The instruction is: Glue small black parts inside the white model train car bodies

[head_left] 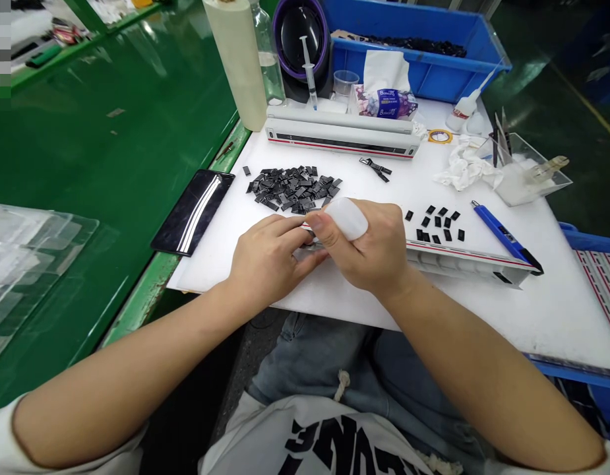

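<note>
My right hand [371, 247] is closed around the left end of a long white model train body [463, 258] with a red stripe, which lies on the white board [334, 297]; a white finger cot covers its thumb. My left hand [268, 254] pinches at the same end, its fingertips pressed against the train body beside the right thumb. What sits between the fingertips is hidden. A pile of small black plastic pieces [292, 188] lies just beyond both hands. Several more black pieces [439, 224] are spread to the right of my right hand.
A second white train body [341, 135] lies across the back of the board. A black phone [193, 211] rests on the left edge, a blue pen knife [505, 237] on the right. Behind stand a blue bin [413, 46], a syringe [308, 66], a glue bottle [465, 105], tissues and a clear tray.
</note>
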`<state>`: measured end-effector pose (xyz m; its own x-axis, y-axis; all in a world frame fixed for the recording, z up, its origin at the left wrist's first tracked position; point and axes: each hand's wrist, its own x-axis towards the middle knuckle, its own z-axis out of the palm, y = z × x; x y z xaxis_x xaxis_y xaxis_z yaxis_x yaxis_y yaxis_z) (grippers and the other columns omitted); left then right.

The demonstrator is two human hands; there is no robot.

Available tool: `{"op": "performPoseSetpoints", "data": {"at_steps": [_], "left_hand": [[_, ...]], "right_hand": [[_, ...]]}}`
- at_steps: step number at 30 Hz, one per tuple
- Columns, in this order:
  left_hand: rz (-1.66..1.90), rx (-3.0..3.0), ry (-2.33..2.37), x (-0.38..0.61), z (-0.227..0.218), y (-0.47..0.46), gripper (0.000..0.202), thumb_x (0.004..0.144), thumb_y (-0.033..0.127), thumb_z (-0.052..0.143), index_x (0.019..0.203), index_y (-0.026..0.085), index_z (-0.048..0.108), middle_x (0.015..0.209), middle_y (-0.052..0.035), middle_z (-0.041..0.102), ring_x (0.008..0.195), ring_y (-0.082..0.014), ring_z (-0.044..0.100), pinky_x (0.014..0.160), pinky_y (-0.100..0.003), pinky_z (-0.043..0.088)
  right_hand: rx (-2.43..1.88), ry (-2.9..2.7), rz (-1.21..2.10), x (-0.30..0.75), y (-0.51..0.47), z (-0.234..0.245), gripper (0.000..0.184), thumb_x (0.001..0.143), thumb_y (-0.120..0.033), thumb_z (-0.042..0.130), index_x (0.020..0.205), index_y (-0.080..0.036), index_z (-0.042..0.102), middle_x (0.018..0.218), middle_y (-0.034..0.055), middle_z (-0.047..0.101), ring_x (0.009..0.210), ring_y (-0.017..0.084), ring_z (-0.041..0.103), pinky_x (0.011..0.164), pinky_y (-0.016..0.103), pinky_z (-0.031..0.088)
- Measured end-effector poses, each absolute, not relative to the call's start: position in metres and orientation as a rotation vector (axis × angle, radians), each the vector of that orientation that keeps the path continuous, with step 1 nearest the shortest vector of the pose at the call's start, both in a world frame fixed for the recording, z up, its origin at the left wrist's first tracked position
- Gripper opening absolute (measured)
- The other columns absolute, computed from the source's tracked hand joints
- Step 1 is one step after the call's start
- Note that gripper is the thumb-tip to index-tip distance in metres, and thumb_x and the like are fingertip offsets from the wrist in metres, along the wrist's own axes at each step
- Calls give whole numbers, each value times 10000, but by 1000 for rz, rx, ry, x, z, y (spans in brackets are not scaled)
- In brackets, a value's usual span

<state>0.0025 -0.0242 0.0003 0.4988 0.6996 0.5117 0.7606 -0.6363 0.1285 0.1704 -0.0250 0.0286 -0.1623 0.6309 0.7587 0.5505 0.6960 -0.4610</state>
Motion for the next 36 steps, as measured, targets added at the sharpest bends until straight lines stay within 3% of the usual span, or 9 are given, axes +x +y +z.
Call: {"op": "performPoseSetpoints", "data": {"at_steps": [36], "left_hand": [[-807, -2638, -1308, 3, 3, -22, 209, 878, 377, 612, 793, 194, 666, 781, -61, 687, 791, -234, 635, 687, -357, 499]], "right_hand": [[-976, -1812, 100, 173, -23, 33, 486, 986, -437, 490, 570, -186, 472, 504, -40, 447, 470, 76, 417, 495, 247, 319]]}}
